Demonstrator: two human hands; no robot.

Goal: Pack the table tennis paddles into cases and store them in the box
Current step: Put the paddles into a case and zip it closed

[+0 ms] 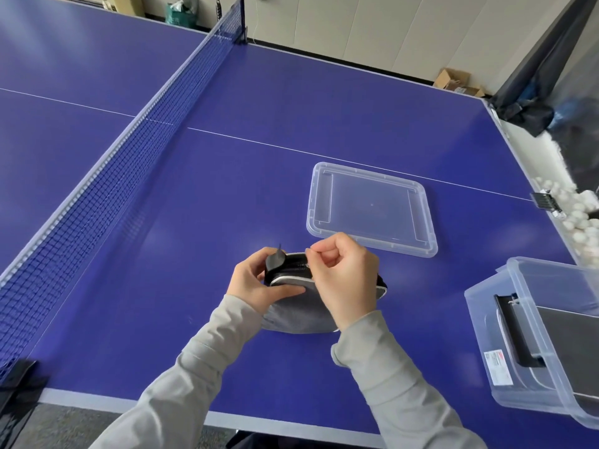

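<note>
A grey paddle case (296, 314) with a black zipper band and white piping stands tilted on the blue table, near the front edge. My left hand (259, 285) grips its left end beside a black strap loop. My right hand (343, 280) pinches the zipper pull on the case's top edge. The paddle inside is hidden. A clear plastic box (518, 345) sits at the right edge of the view, with a dark case lying in it. Its clear lid (372, 209) lies flat on the table beyond my hands.
The blue net (129, 150) crosses the table on the left. A tray of white balls (577, 215) hangs off the table's right end under dark netting. Cardboard boxes (453, 81) stand by the far wall.
</note>
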